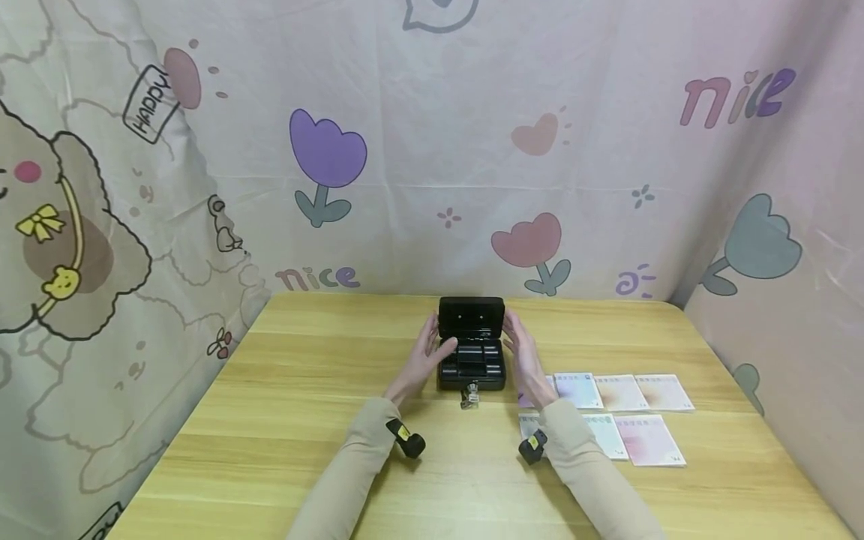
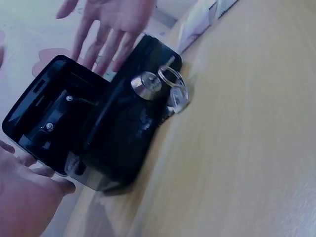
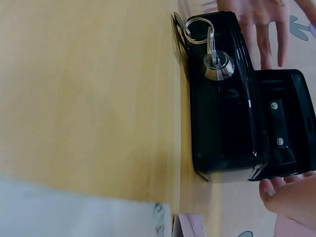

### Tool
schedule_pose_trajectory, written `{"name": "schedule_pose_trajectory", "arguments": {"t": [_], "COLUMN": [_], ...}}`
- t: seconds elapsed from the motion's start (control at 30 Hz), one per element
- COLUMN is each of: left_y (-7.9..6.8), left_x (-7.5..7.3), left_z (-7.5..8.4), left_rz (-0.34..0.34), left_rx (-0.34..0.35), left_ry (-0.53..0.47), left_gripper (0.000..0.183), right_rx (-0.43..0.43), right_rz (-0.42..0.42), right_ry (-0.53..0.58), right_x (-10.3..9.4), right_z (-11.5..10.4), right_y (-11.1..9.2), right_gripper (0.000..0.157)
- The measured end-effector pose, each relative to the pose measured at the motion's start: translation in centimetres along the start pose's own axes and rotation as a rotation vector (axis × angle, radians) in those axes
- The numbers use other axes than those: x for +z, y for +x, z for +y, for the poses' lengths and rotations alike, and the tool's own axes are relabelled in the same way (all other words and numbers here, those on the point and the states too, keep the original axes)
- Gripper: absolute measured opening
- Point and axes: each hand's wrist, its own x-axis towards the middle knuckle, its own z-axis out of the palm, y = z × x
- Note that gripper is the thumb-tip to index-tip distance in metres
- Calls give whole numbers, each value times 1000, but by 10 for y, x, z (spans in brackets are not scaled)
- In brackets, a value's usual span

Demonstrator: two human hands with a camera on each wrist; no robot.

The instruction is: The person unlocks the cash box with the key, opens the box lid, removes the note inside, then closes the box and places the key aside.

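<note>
A small black cash box [image 1: 472, 381] sits on the table with its lid [image 1: 471, 319] raised, showing a divided tray [image 1: 472, 358] inside. Keys on a ring [image 2: 174, 81] hang from the round silver lock [image 2: 146, 85] on its front. My left hand [image 1: 418, 364] is at the box's left side, fingers extended along the lid's edge and thumb spread towards the tray. On the opposite side, my right hand [image 1: 528, 360] has its fingers beside the lid's right edge. The right wrist view shows the right hand [image 3: 294, 197] with its fingertips right at the lid.
Several pastel stacks of printed paper notes lie in two rows on the right, among them a blue-violet one [image 1: 577, 390] and a pink one [image 1: 651, 441]. My right forearm [image 1: 594, 472] passes over some of them. A patterned cloth [image 1: 418, 150] hangs behind the wooden table [image 1: 270, 435].
</note>
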Motion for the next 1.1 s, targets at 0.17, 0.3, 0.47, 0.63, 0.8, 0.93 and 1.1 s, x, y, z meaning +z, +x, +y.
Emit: {"name": "schedule_pose_trajectory", "arguments": {"t": [0.17, 0.3, 0.47, 0.63, 0.8, 0.93, 1.1], "left_y": [-4, -11, -22, -31, -38, -43, -45], "left_x": [1, 0, 0, 1, 2, 4, 5], "left_z": [5, 5, 4, 1, -4, -6, -8], "left_rz": [10, -31, -52, -52, -55, -65, -77], "left_rx": [5, 3, -1, -6, -47, -76, -72], "left_ry": [-16, -38, -38, -33, -32, -18, -24], "left_gripper": [71, 70, 71, 70, 73, 78, 77], "right_rx": [25, 56, 105, 125, 159, 185, 224], "right_rz": [4, -3, -26, -37, -34, -32, -23], "right_ry": [-7, -14, -50, -51, -68, -96, -83], "right_x": [-4, -6, -10, -12, -12, -13, -14], "right_z": [-4, -8, -9, -7, -5, -5, -3], "right_y": [-9, -20, -32, -39, -44, -47, -47], "right_gripper": [63, 66, 72, 72, 71, 69, 67]}}
